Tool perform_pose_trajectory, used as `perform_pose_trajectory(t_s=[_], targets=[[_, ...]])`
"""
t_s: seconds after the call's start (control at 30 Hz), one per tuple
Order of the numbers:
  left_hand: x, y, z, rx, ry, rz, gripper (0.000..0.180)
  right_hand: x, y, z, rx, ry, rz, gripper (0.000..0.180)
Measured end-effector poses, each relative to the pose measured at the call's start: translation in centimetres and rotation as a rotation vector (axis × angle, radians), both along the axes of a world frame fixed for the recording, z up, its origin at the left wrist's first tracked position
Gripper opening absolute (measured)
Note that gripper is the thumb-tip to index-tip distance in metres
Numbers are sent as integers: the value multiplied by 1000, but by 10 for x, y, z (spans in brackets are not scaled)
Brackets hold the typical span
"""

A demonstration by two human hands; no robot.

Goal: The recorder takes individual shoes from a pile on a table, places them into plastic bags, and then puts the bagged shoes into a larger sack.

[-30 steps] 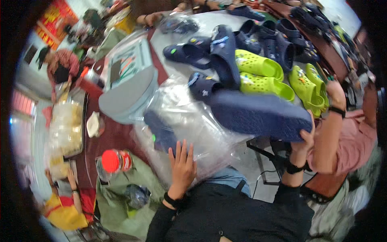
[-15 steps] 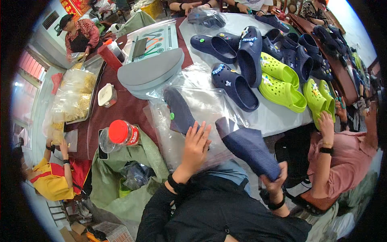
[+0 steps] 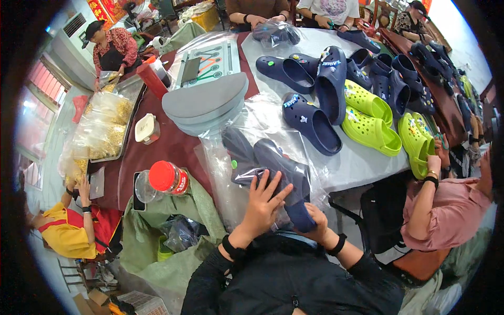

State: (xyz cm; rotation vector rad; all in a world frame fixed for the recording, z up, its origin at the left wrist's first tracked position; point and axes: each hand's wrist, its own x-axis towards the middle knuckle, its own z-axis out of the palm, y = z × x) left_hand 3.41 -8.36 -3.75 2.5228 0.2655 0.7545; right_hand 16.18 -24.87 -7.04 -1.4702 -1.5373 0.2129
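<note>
A clear plastic bag (image 3: 215,173) lies at the table's near edge with two navy clogs in it. The left clog (image 3: 237,144) is fully under the film, a green charm at its side. The right clog (image 3: 286,170) lies beside it, toe end inside and heel sticking out toward me. My left hand (image 3: 262,205) rests on the bag and clogs with fingers spread. My right hand (image 3: 315,224) grips the heel end of the right clog; part of its grip is hidden.
Navy clogs (image 3: 312,126) and lime-green clogs (image 3: 370,128) stand beyond the bag. Grey half-round sheets (image 3: 205,100) are stacked at the far left. A red-lidded jar (image 3: 164,177) stands by a green sack (image 3: 199,210). A person in pink (image 3: 441,210) handles green clogs at right.
The right clog has moved left and forward, from outside the bag to mostly inside it beside the other clog. My right hand came with it; my left hand shifted slightly right.
</note>
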Motion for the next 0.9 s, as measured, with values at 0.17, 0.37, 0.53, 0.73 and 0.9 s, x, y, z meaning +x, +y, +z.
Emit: perform_pose_trajectory(t_s=[0.17, 0.37, 0.53, 0.73, 0.9], targets=[[0, -9, 2, 17, 58, -140, 52, 6, 19, -56, 204, 103, -62, 76], [-5, -3, -1, 45, 74, -24, 52, 24, 21, -32, -119, 179, 78, 57], [0, -16, 11, 223, 76, 133, 49, 14, 19, -43, -24, 232, 135, 43], [8, -11, 11, 216, 71, 116, 47, 21, 23, -68, -187, 299, 90, 65], [2, -16, 3, 20, -82, 14, 46, 36, 27, -71, -185, 368, 147, 74]])
